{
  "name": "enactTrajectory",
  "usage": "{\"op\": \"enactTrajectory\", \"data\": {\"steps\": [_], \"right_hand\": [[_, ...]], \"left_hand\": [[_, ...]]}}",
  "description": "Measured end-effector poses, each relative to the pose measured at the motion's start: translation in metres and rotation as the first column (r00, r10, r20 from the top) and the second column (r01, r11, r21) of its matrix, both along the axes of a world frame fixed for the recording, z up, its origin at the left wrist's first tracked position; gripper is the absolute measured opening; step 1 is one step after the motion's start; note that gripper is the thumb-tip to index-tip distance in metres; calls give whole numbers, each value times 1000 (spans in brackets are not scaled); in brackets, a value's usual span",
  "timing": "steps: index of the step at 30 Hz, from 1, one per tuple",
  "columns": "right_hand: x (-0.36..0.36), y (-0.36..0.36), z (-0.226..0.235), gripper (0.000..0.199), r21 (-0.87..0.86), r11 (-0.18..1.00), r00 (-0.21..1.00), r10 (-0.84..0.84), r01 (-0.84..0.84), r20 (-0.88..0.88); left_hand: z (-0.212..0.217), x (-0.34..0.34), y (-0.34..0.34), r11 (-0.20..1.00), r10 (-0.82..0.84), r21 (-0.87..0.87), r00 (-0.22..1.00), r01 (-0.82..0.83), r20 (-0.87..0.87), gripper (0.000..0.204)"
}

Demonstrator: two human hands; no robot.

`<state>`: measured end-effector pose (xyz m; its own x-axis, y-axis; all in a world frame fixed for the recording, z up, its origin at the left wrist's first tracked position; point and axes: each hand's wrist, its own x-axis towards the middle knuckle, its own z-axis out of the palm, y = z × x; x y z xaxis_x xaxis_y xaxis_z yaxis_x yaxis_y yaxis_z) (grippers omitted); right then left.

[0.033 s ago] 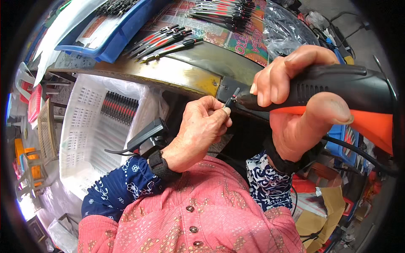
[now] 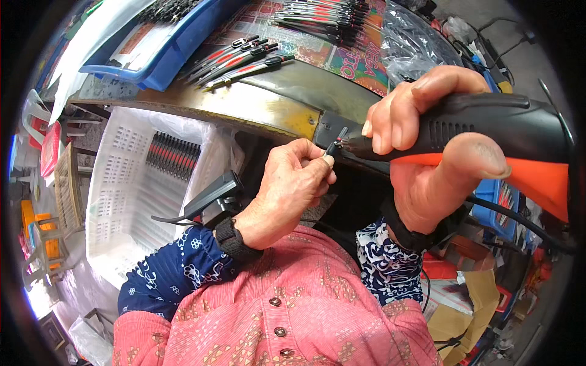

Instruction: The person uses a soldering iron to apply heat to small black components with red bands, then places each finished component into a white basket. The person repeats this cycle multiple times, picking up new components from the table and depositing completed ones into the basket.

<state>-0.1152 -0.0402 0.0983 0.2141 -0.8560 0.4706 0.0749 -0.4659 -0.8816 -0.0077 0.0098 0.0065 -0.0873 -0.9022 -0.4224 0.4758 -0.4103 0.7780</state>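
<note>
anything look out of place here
Slim black and red pens at the metal table edge lie loosely fanned, unlike the tidy row in the white perforated plastic basket. The dark rod in the left hand and orange and black tool in the right hand look fine.

We make out large pinkish-red capitals (image 2: 370, 61) on the colourful printed sheet (image 2: 342, 59) that lies on the counter (image 2: 262, 100) (they stand turned from upright, from where we look); the sheet's finer print is too small for us to read.
</note>
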Motion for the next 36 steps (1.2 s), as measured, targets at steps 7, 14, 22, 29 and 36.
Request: {"op": "enactTrajectory", "data": {"steps": [7,14,22,29,36], "right_hand": [[2,-2,-4,82,24,1000,999,-8,7,37],[0,-6,-5,79,-29,999,999,-24,23,-35],[-2,-13,-12,68,-63,996,997,72,-70,31],[-1,-16,-11,59,-92,993,992,85,-76,98],[-5,-19,-14,56,-115,992,987,67,-50,149]], "left_hand": [[0,0,1,1000,-22,7,1000,22,10,13],[4,2,2,1000,-27,-1,1000,27,12,8],[12,-3,2,997,-17,80,1000,16,13,8],[17,-8,1,996,-25,89,998,21,50,8],[19,-11,3,996,-32,88,996,24,83,8]]}}
